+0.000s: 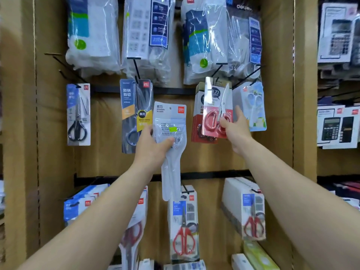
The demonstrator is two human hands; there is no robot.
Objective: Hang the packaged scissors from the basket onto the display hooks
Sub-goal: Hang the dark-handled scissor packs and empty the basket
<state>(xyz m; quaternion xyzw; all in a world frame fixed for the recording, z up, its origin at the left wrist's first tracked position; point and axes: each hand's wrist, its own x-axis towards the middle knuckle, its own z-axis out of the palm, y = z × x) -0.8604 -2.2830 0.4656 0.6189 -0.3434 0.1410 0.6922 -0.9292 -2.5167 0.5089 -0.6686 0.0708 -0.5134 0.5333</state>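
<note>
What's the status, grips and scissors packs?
Left grip holds white scissors pack, unhung. Right grip pinches red-handled pack at its hook, seating unclear. Hung red stack directly behind it.

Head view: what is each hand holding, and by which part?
The left hand holds the white scissors pack, grip around its middle. The right hand pinches the red-handled scissors pack at its lower right, by the handles.
</note>
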